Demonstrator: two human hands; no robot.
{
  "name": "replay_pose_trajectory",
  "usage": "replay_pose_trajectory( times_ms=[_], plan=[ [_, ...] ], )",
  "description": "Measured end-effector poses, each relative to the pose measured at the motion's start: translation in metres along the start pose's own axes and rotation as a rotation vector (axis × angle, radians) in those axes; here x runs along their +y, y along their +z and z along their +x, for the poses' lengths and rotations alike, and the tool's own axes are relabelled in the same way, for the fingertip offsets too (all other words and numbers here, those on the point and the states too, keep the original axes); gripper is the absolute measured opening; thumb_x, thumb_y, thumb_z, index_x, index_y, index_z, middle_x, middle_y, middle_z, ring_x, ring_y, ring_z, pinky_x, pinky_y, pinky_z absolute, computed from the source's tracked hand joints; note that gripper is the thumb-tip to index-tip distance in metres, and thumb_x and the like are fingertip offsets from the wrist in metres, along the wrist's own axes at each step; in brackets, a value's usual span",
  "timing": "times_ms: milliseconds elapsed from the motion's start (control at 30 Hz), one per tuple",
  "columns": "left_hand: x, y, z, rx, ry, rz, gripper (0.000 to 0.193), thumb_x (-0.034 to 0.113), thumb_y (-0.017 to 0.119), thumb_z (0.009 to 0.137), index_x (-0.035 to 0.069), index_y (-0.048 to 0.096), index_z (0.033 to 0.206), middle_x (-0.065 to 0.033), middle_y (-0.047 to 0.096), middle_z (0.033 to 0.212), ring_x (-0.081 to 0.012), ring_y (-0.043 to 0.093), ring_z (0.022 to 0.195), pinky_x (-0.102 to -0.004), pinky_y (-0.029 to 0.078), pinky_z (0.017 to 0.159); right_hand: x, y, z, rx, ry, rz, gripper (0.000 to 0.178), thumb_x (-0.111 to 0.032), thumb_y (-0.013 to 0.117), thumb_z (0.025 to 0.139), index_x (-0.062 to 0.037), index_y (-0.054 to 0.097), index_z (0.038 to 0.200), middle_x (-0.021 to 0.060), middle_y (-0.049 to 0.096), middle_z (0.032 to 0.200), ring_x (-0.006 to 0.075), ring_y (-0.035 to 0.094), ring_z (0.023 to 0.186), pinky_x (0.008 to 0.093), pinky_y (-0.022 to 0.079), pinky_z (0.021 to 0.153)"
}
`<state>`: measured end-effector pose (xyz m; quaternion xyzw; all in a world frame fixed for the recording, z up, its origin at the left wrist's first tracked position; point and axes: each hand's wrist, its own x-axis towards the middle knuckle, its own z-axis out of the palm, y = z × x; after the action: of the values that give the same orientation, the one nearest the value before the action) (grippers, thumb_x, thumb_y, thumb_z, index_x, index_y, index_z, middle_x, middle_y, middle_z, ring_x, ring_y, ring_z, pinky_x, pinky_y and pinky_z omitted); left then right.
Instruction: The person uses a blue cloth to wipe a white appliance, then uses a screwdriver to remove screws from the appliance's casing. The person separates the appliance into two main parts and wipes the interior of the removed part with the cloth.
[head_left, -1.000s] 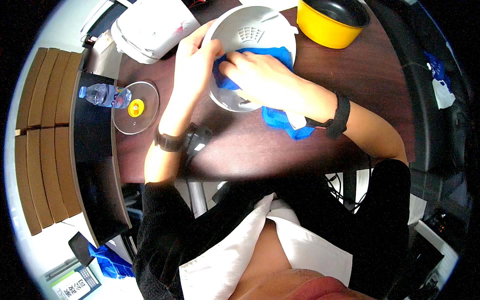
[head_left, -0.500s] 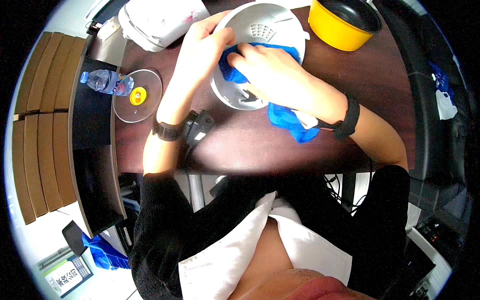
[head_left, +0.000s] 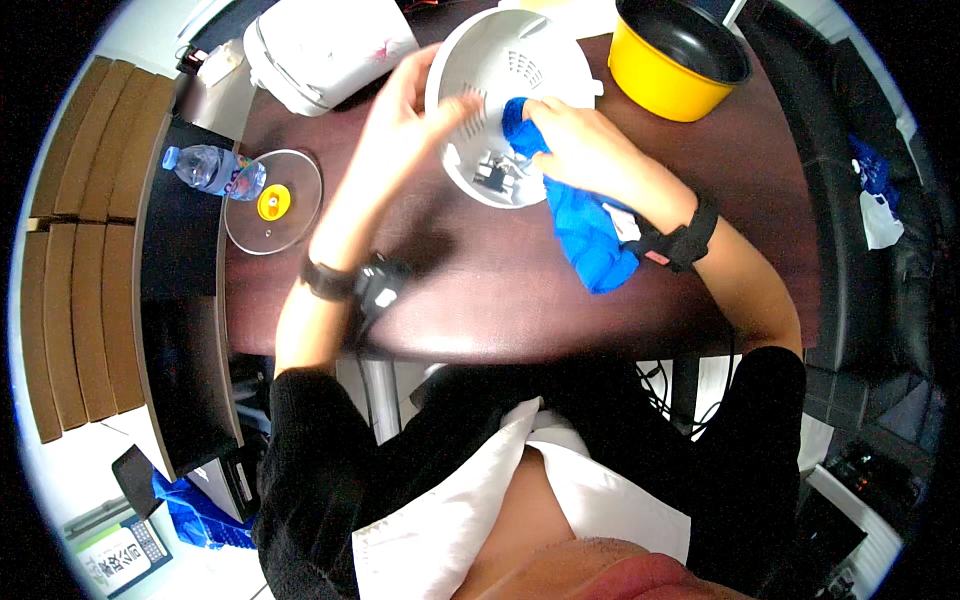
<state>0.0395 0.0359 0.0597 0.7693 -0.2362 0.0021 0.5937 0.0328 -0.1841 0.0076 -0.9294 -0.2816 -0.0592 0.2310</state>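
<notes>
A round, pale grey plastic housing [head_left: 500, 70], with vent slots and a metal fitting [head_left: 497, 175] inside, is tilted with its open side toward me. My left hand [head_left: 410, 110] is at its left rim, fingers outside and the motion-blurred thumb reaching over the inner wall. A blue cloth [head_left: 590, 240] is bunched in my right hand [head_left: 580, 140] at the housing's right inner edge. The cloth's lower part hangs down over the tabletop beside the right wrist, and the right fingertips are partly hidden by it.
The brown table [head_left: 460, 300] carries a yellow pot [head_left: 660, 85] at far right and a white appliance [head_left: 330, 50] at far left. A glass lid [head_left: 290, 225] with a yellow knob lies at left, beside a water bottle [head_left: 205, 170]. Cardboard boxes [head_left: 85, 240] stand further left.
My right hand has drawn the blue cloth from across the housing's inside toward its right edge, uncovering the metal fitting. My left thumb has moved away from the cloth.
</notes>
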Motion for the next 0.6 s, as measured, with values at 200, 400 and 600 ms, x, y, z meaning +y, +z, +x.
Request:
replay_pose_trajectory(
  times_ms=[200, 400, 600],
  plan=[
    [-0.019, 0.02, -0.022, 0.3, -0.081, -0.31, 0.054, 0.007, 0.06, 0.088, 0.003, 0.043, 0.139, -0.0101, 0.057, 0.127, -0.0175, 0.055, 0.114, -0.0306, 0.044, 0.099, -0.007, 0.002, 0.0, 0.065, -0.067, 0.223, 0.037, -0.01, 0.063, 0.076, -0.0028, 0.05, 0.111, 0.0199, 0.057, 0.104, 0.0391, 0.06, 0.095, 0.0428, 0.05, 0.082],
    [0.014, -0.021, -0.006, 0.216, -0.072, -0.059, 0.042, 0.014, 0.061, 0.089, 0.002, 0.057, 0.129, -0.0074, 0.065, 0.112, -0.0133, 0.059, 0.102, -0.027, 0.045, 0.09, -0.042, -0.017, -0.002, 0.216, -0.13, 0.211, 0.039, -0.01, 0.063, 0.076, -0.003, 0.049, 0.112, 0.0189, 0.057, 0.105, 0.0395, 0.061, 0.093, 0.0428, 0.05, 0.08],
    [0.04, -0.034, -0.005, 0.036, -0.064, 0.112, 0.042, 0.014, 0.058, 0.084, 0.005, 0.062, 0.125, -0.0051, 0.065, 0.102, -0.0132, 0.058, 0.094, -0.0258, 0.045, 0.084, -0.051, -0.018, 0.023, 0.432, -0.065, 0.239, 0.042, -0.015, 0.066, 0.078, 0.0018, 0.049, 0.112, 0.0254, 0.057, 0.102, 0.0441, 0.062, 0.089, 0.0484, 0.053, 0.078]
  ],
)
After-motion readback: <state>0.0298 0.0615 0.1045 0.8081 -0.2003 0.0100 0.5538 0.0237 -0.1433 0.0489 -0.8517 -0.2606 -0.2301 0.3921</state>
